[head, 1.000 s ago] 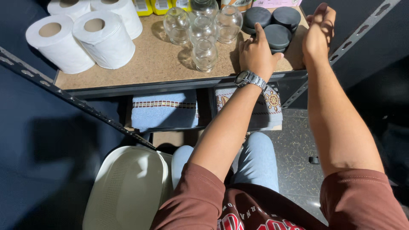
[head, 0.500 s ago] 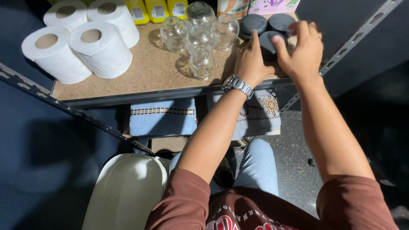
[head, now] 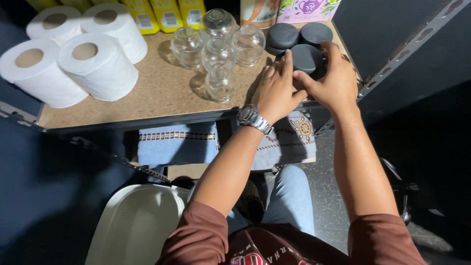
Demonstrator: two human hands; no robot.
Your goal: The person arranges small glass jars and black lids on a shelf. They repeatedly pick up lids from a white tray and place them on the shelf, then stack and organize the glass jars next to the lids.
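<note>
Three round black lids sit at the right end of a chipboard shelf [head: 162,93]. Both hands close around the nearest black lid [head: 306,57]. My left hand [head: 277,88], with a metal wristwatch [head: 252,118] on its wrist, presses the lid's left side. Gripping the right side is my right hand [head: 333,81], thumb and fingers curled over the rim. The other two black lids [head: 282,35] [head: 316,32] lie just behind, untouched.
Several clear glass jars [head: 218,54] stand left of the lids, and several toilet paper rolls [head: 98,66] fill the shelf's left end. Yellow packages [head: 167,13] and boxes [head: 306,9] line the back. Folded towels [head: 176,145] lie on the shelf below; a cream plastic bin [head: 137,225] stands by my knees.
My right hand has come down from the shelf's far right edge onto the nearest lid. My left hand has slid against the lid's left side. The camera has moved closer.
</note>
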